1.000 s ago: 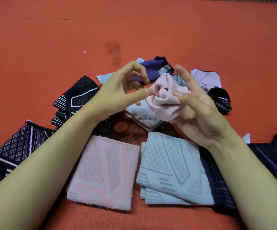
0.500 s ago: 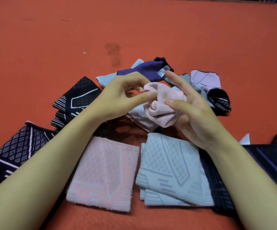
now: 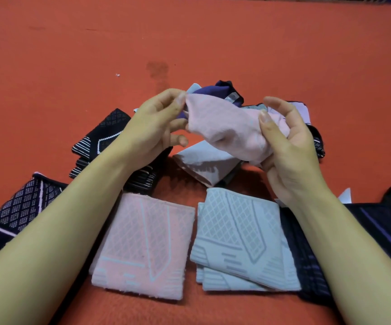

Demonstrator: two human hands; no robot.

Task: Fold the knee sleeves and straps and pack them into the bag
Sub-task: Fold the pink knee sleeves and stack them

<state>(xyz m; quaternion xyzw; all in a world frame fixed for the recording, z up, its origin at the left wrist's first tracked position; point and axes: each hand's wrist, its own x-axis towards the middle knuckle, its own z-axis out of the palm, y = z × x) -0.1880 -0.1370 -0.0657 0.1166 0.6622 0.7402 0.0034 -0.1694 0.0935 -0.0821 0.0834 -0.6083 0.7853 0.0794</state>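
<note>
The right forearm (image 3: 344, 249) hides most of the dark folded sleeve (image 3: 377, 233).

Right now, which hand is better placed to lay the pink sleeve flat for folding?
Left. The left hand pinches a free corner of the pink sleeve and can pull it out; the right hand grips the bunched end.
</note>
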